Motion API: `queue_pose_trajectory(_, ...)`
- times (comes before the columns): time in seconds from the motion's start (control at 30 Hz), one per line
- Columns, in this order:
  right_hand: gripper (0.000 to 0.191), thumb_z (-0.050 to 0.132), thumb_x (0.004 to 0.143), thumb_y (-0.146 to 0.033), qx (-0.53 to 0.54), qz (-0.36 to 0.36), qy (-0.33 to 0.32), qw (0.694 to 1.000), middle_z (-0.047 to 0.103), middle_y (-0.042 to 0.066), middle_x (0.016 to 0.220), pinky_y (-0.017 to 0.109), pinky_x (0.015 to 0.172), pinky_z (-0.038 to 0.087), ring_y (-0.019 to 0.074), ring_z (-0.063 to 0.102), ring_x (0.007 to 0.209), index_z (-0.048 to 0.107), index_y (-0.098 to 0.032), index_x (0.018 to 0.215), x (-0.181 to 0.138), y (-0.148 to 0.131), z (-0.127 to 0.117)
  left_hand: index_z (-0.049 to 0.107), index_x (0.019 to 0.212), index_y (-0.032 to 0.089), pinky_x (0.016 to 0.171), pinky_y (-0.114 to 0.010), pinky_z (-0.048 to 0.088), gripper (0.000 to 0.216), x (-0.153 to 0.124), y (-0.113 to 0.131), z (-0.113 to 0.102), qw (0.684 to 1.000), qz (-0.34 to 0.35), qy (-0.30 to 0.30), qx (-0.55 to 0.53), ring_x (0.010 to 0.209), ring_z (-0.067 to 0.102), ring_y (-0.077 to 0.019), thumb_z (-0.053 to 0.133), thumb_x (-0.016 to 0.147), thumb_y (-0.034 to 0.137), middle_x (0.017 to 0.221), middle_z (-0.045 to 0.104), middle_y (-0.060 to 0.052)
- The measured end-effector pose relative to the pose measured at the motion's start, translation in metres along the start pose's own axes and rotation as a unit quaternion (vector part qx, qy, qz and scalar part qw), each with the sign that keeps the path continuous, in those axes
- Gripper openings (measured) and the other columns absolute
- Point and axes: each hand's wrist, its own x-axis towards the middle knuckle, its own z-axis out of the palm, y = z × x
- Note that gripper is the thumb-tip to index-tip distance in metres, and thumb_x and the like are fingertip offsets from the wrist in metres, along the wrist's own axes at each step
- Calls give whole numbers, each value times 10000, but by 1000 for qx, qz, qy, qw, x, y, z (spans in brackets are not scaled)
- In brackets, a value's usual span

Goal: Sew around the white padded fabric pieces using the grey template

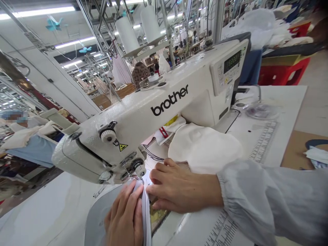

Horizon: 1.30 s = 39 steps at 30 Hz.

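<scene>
A white Brother sewing machine [159, 102] stands across the table. My left hand [125, 218] lies flat with fingers stretched out on a pale grey fabric piece [98, 212], its fingertips at the fabric's folded edge just below the needle area [135, 171]. My right hand [179, 188] rests on the same fabric edge from the right, fingers curled and pressed down close to the presser foot. A bunched white cloth [205, 147] lies under the machine arm, right behind my right hand.
The white sewing table [276, 112] carries printed ruler marks [263, 140] and a clear round dish [260, 111]. Two thread cones [138, 29] stand behind the machine. Red stools [284, 73] are at the far right. Another person's figure [23, 136] sits at the left.
</scene>
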Motion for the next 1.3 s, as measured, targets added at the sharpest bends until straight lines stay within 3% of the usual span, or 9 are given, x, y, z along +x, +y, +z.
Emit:
queue_pose_trajectory(0.17, 350, 529, 970, -535, 0, 4, 4, 1000, 601, 56, 1013, 366, 761, 347, 207, 483, 869, 613, -196, 994, 0, 1, 1, 503, 1372, 338, 799, -457, 613, 420, 1, 7, 2, 999, -38, -5, -2, 1196, 632, -274, 403, 966, 301, 1397, 596, -41)
queue_pose_trajectory(0.4, 349, 515, 988, -491, -5, 4, -11, 1000, 614, 51, 992, 371, 774, 343, 208, 498, 904, 628, -166, 927, -1, 0, -3, 492, 1373, 327, 832, -529, 613, 420, -1, 8, 7, 997, -74, -18, -30, 1236, 601, -308, 422, 959, 313, 1436, 556, -58)
queue_pose_trajectory(0.6, 311, 555, 976, -454, 7, -8, -5, 1000, 638, 49, 995, 366, 783, 340, 203, 516, 916, 633, -158, 922, -3, 1, -6, 394, 1444, 350, 934, -421, 592, 486, 3, -13, -5, 996, 24, -41, -73, 1309, 539, -243, 431, 964, 283, 1489, 499, -40)
queue_pose_trajectory(0.7, 233, 533, 994, -397, 14, -25, 5, 1000, 639, 36, 1013, 365, 776, 342, 196, 514, 926, 628, -187, 1028, -4, 2, -4, 362, 1466, 349, 860, -365, 621, 509, 3, -14, -10, 997, 58, -24, -43, 1278, 568, -230, 423, 967, 273, 1470, 522, -51)
queue_pose_trajectory(0.87, 222, 491, 1016, -385, 8, -32, 12, 999, 627, 28, 1034, 363, 783, 340, 196, 512, 939, 630, -212, 998, -5, 3, 0, 403, 1440, 336, 706, -334, 629, 469, 0, 3, -9, 1000, 25, 6, 10, 1202, 630, -236, 403, 973, 290, 1397, 596, -65)
queue_pose_trajectory(0.93, 215, 506, 1007, -383, 8, -23, 10, 1000, 622, 32, 1031, 366, 789, 340, 199, 513, 934, 627, -206, 992, -4, 3, 1, 454, 1398, 323, 736, -349, 619, 427, 2, 13, -8, 1000, 3, 13, 2, 1200, 632, -238, 400, 975, 293, 1389, 603, -71)
queue_pose_trajectory(1.07, 222, 537, 990, -401, 10, -11, -2, 1000, 614, 38, 1034, 367, 787, 343, 200, 513, 931, 619, -194, 988, -4, 2, 0, 515, 1325, 282, 837, -480, 587, 373, 5, 29, -7, 994, -105, 24, -26, 1257, 582, -292, 369, 982, 283, 1408, 580, -102)
queue_pose_trajectory(1.2, 239, 544, 987, -404, 8, -4, -4, 1000, 616, 39, 1017, 370, 800, 341, 199, 512, 933, 617, -177, 971, -4, 1, -1, 518, 1346, 320, 753, -452, 609, 389, 5, 26, -4, 994, -101, 2, -40, 1232, 599, -312, 421, 969, 317, 1419, 572, -87)
queue_pose_trajectory(1.3, 245, 551, 986, -408, 10, -1, -5, 1000, 626, 45, 1027, 369, 807, 337, 202, 515, 940, 620, -173, 964, -5, 1, -2, 537, 1346, 344, 820, -467, 601, 394, 3, 19, -3, 992, -113, -22, -50, 1257, 580, -303, 436, 965, 335, 1443, 552, -66)
